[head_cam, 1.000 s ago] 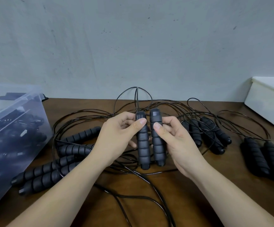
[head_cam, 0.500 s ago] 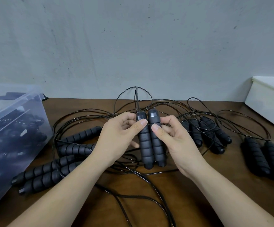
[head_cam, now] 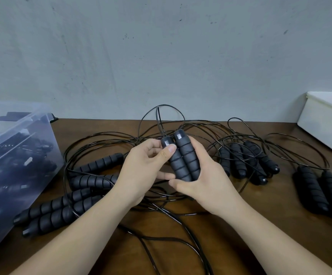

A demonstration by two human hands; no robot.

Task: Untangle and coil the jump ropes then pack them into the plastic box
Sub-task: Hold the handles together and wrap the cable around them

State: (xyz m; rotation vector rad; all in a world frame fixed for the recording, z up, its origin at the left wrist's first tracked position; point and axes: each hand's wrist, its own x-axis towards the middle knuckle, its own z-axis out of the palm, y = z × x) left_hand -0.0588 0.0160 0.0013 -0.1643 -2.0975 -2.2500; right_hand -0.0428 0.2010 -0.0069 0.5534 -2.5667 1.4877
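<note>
The two handles [head_cam: 183,158] have come together since a second ago and now touch side by side, above the tangled cords [head_cam: 158,118] in the middle of the table [head_cam: 240,245]. The right hand [head_cam: 210,182] curls round both. The left hand [head_cam: 141,171] pinches the left one under its thumb. The plastic box [head_cam: 22,155] stands at the left.

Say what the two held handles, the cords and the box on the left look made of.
Handles: dark grey foam or soft rubber, matt, ribbed in rings. Their glossier end caps look like hard plastic. Cords: thin, black and glossy, probably plastic-coated; the core cannot be seen. Box: translucent, frosted plastic; its contents show through as dim shapes.
</note>
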